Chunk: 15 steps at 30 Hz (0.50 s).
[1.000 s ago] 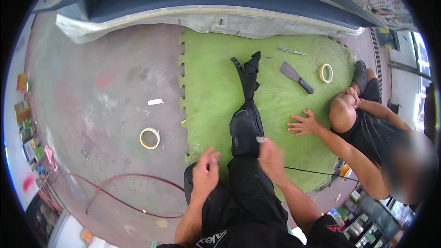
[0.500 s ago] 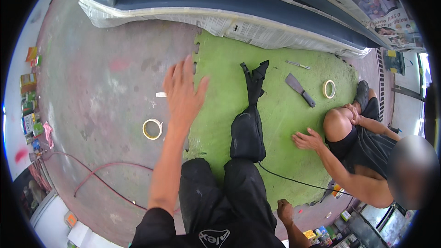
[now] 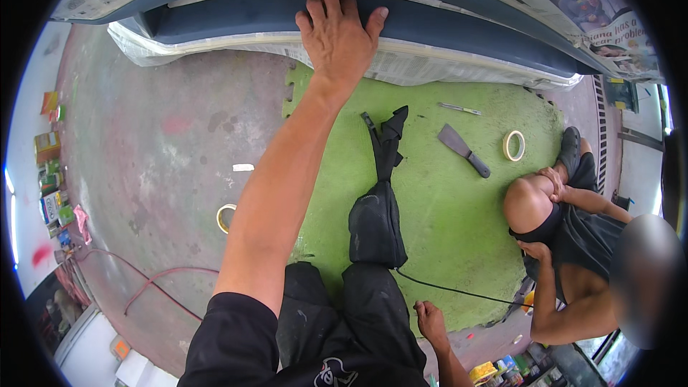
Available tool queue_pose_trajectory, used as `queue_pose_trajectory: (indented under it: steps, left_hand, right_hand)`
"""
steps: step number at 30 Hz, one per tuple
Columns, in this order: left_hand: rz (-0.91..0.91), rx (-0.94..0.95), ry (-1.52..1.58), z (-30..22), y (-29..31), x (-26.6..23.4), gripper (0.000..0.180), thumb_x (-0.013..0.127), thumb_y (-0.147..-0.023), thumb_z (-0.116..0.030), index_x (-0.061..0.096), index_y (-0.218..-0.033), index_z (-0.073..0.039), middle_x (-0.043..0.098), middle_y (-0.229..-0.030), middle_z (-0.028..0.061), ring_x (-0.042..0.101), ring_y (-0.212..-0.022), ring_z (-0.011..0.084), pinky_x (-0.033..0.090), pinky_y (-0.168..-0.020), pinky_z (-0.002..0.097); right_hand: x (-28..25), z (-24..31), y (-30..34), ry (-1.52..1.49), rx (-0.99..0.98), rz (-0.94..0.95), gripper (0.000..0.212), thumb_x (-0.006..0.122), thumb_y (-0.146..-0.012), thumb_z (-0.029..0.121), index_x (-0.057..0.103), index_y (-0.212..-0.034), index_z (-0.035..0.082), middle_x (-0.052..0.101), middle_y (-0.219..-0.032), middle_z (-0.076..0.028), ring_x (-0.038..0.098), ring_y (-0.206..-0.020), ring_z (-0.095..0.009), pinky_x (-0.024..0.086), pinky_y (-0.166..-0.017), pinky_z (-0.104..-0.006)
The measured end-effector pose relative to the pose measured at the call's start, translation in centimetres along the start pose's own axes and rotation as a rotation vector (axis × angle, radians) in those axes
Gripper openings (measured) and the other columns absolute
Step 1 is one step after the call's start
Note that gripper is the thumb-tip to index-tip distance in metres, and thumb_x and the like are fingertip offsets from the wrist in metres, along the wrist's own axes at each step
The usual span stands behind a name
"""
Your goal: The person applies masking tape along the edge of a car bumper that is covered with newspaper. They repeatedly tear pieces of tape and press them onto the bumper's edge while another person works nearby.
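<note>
My left hand (image 3: 338, 39) lies against a dark blue-grey, bumper-like panel (image 3: 236, 18), fingers extended and thumb spread. Its fingertips reach the gap along the panel's upper side. Sheets of newspaper (image 3: 423, 64) cover the surfaces below and above it. By my right thigh, my right hand (image 3: 432, 321) is loosely closed, with nothing visible in it. A black padded pouch with straps (image 3: 376, 222) rests on the green mat (image 3: 451, 222) in front of my knees, a thin black cable running from it. To its right are a scraper (image 3: 464, 150) and a slim cutter knife (image 3: 459, 108).
A roll of masking tape (image 3: 513, 145) sits near the mat's right side. Another tape roll (image 3: 225, 218) is partly behind my left forearm. A person (image 3: 573, 244) sits at the right. Red hose (image 3: 154, 283) curves over the floor at left; cans and boxes (image 3: 50, 172) line the wall.
My left hand has moved forward from above the mat onto the dark panel. The seated person's near hand has drawn back from the mat toward their body. My view has shifted slightly.
</note>
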<state>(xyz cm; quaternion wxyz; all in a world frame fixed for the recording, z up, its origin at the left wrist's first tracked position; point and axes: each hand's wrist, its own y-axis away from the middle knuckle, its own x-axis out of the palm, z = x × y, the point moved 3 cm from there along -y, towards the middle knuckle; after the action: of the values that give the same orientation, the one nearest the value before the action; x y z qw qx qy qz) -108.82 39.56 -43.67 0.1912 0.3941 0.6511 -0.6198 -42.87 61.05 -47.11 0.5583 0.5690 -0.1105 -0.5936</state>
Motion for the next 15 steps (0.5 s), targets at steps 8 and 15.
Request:
queue_pose_trajectory:
  steps: [8, 15]
  left_hand:
    - [-0.059, 0.083, 0.051, 1.4, 0.6, -0.7, 0.062, 0.067, -0.104, -0.057, 0.073, -0.138, -0.005, 0.064, -0.139, 0.0136, 0.054, -0.123, 0.0388, 0.042, -0.105, 0.0556]
    - [0.015, 0.173, 0.151, 1.7, 0.2, -0.3, 0.048, 0.066, -0.107, -0.039, 0.066, -0.140, -0.004, 0.065, -0.153, 0.0147, 0.050, -0.142, 0.0376, 0.037, -0.115, 0.0576]
  right_hand:
    - [-0.3, -0.1, -1.2, 0.057, 0.004, 0.047, 0.041, 0.062, -0.112, 0.032, 0.069, -0.093, -0.003, 0.068, -0.080, -0.031, 0.069, -0.077, -0.052, 0.052, -0.067, -0.0541]
    - [0.5, -2.5, -0.6, -0.010, -0.096, -0.017, 0.024, 0.063, -0.110, 0.019, 0.074, -0.104, -0.002, 0.077, -0.092, -0.027, 0.076, -0.086, -0.046, 0.059, -0.077, -0.0491]
